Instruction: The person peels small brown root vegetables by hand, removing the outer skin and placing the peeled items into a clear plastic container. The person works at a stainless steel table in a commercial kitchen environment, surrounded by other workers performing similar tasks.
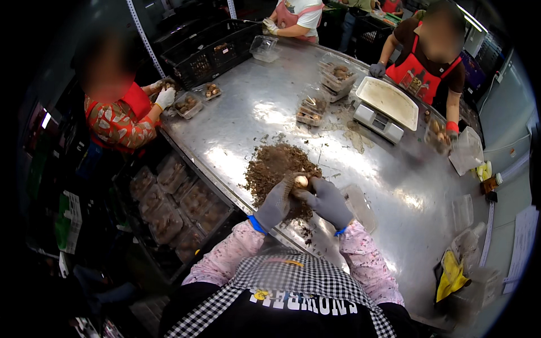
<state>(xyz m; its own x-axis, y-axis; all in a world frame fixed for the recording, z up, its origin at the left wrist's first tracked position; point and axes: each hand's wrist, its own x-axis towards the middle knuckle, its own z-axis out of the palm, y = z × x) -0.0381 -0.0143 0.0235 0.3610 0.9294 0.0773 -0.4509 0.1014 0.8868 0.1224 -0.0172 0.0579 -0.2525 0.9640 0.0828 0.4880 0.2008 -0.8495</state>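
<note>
My left hand [274, 204] and my right hand [327, 201], both in grey gloves with blue at the wrists, meet over a heap of dark brown crumbly soil [270, 163]. Between their closed fingers is a small mushroom-like piece [301, 181], pale and rounded at its visible end. The fingers hide the rest of it. Beside my right hand a clear plastic tray [359, 207] rests on the metal table [406, 225].
Filled clear punnets [309, 112] and a scale [386, 110] stand farther back. At left, a black crate [225, 217] holds several filled punnets. Co-workers stand at left [121, 112], far side [301, 19] and right [422, 67]. A yellow bag [451, 276] lies right.
</note>
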